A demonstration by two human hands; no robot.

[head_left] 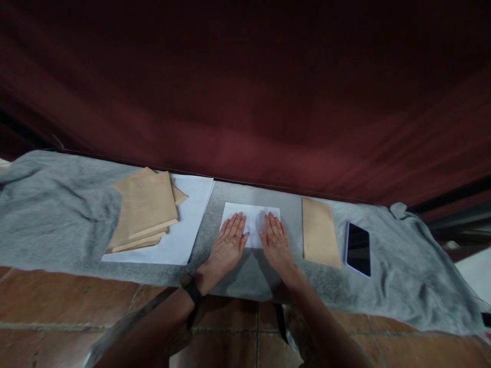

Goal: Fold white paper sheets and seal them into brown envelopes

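Note:
A white sheet of paper (253,225), apparently folded, lies flat on the grey cloth in front of me. My left hand (230,240) rests palm down on its left part, fingers stretched out. On the right part lies my right hand (276,243), also flat with fingers extended. Neither hand grips anything. To the right is a single brown envelope (320,232). Off to the left, several brown envelopes (151,204) sit in a loose stack on top of larger white paper sheets (192,220).
A phone (358,249) with a dark screen lies right of the single envelope. The grey cloth (69,214) covers the long narrow surface and is wrinkled at both ends. Behind it hangs a dark red curtain (245,112). Tiled floor (222,342) shows along the near side.

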